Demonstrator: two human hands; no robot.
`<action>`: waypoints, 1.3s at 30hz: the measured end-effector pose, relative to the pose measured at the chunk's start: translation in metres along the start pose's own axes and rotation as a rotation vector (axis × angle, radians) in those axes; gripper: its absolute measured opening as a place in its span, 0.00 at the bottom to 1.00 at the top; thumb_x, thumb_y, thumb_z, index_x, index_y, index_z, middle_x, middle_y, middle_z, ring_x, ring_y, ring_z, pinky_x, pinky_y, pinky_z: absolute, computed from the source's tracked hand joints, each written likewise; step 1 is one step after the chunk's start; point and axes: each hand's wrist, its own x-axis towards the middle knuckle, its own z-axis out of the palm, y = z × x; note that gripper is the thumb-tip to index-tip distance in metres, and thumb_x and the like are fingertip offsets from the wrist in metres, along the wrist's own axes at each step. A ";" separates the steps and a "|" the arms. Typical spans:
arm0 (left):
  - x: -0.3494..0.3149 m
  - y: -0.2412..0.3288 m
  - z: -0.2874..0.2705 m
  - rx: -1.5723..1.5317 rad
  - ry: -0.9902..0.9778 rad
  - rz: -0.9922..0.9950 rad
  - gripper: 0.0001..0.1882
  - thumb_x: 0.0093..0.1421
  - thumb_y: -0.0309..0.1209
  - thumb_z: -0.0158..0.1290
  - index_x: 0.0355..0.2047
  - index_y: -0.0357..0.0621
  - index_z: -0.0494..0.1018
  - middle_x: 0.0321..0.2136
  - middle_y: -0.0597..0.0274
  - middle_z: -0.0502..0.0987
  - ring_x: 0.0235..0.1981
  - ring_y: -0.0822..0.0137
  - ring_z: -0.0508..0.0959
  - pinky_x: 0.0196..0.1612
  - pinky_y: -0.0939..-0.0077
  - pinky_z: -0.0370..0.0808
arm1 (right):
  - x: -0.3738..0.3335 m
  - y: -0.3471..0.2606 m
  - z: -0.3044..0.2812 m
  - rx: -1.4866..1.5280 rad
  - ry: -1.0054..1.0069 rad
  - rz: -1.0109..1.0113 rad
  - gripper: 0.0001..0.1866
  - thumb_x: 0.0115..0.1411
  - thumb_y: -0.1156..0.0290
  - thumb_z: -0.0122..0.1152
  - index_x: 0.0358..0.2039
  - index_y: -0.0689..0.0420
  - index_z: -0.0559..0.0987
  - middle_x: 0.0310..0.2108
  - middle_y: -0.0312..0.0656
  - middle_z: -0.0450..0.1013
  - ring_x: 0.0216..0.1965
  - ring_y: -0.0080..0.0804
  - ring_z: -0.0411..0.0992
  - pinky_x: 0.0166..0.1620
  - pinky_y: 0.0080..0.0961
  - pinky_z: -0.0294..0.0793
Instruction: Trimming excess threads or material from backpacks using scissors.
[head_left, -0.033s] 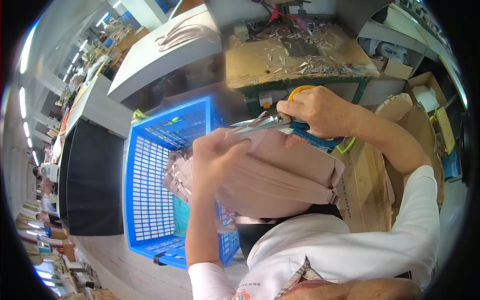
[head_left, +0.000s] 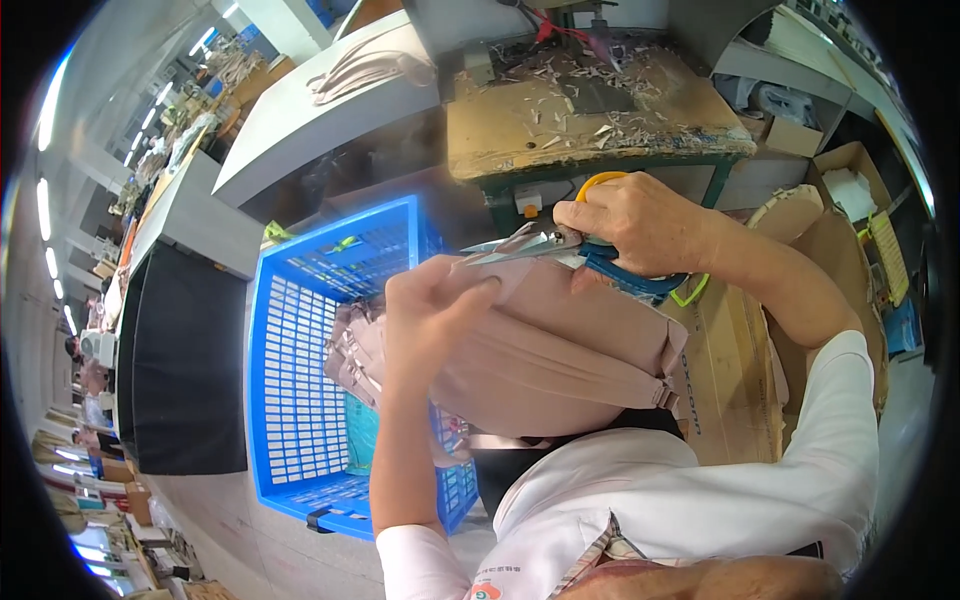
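Pink bag (head_left: pixel 560 365) lay across lap (head_left: pixel 503 466), partly over blue basket (head_left: pixel 256 350). Left hand (head_left: pixel 432 308) grip pinched its edge; right hand (head_left: pixel 645 225) grip clamped on scissors (head_left: pixel 556 239) there. Cutting seemed underway, unfinished; completed cuts couldn't be told.

The left forearm (head_left: pixel 404 440) hides part of the blue basket (head_left: pixel 259 400) on its right side. Right of the basket, the right hand (head_left: pixel 650 222) partly covers the 2 handles of the scissors (head_left: pixel 552 241). Far left of the basket, people (head_left: pixel 93 378) are too small to make out.
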 end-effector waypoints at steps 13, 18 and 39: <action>0.069 -0.008 0.032 -0.075 -0.105 -0.043 0.10 0.40 0.23 0.57 0.26 0.33 0.74 0.20 0.67 0.74 0.23 0.79 0.70 0.27 0.85 0.68 | -0.076 0.016 0.069 0.973 0.295 0.557 0.30 0.39 0.60 0.71 0.40 0.61 0.70 0.26 0.32 0.68 0.32 0.19 0.65 0.39 0.18 0.64; 0.100 0.002 0.044 -0.127 -0.177 0.011 0.09 0.42 0.22 0.60 0.24 0.38 0.72 0.20 0.72 0.71 0.22 0.82 0.67 0.26 0.90 0.63 | -0.077 -0.003 0.070 1.240 0.392 0.916 0.22 0.42 0.72 0.65 0.40 0.61 0.71 0.30 0.34 0.70 0.35 0.18 0.65 0.42 0.16 0.62; 0.298 0.034 0.093 0.019 -0.445 0.042 0.08 0.39 0.23 0.58 0.23 0.37 0.74 0.19 0.67 0.73 0.21 0.77 0.70 0.26 0.85 0.65 | -0.027 0.067 0.041 1.839 1.004 1.091 0.09 0.46 0.74 0.59 0.28 0.65 0.74 0.27 0.41 0.71 0.30 0.26 0.68 0.37 0.20 0.66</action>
